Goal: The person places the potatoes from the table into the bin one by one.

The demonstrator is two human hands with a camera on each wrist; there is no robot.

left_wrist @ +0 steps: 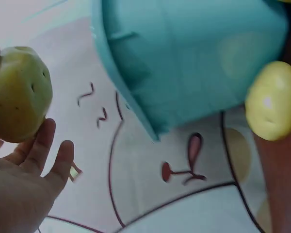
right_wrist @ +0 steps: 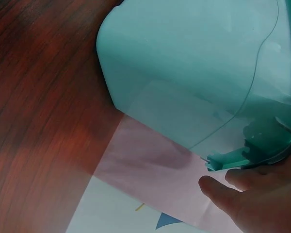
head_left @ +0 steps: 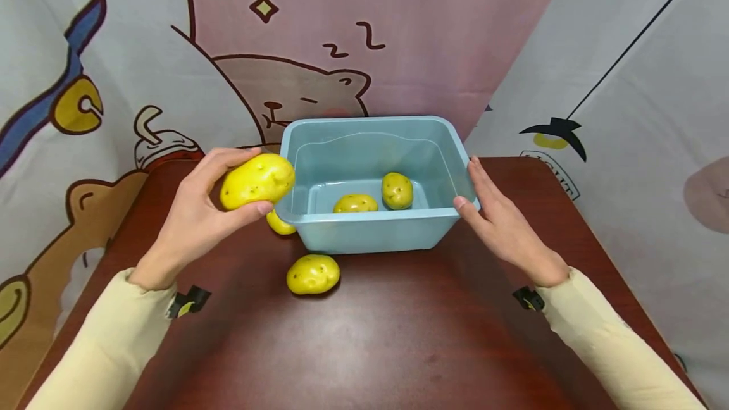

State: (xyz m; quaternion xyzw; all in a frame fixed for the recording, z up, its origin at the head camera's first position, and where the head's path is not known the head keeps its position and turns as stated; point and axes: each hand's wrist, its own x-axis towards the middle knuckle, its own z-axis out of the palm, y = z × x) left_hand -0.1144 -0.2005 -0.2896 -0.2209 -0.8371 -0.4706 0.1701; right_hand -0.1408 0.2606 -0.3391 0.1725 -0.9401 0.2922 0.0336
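My left hand (head_left: pixel 199 207) holds a yellow potato (head_left: pixel 258 181) between thumb and fingers, raised beside the left rim of a light blue plastic bin (head_left: pixel 370 233). The left wrist view shows the held potato (left_wrist: pixel 22 94) above the curled fingers. At the bin's front right corner, my right hand (head_left: pixel 507 226) grips the rim, thumb on the edge and fingers along the outer side. The right wrist view has fingertips (right_wrist: pixel 216 191) just under that rim. Inside the bin lie two potatoes, one at the front (head_left: pixel 355 203) and one to its right (head_left: pixel 397 191).
A potato (head_left: pixel 313 274) lies on the dark red wooden table (head_left: pixel 364 340) in front of the bin. Another potato (head_left: pixel 281 223) sits by the bin's left side, partly hidden by the held one. A cartoon-printed cloth (head_left: pixel 444 37) hangs behind the table.
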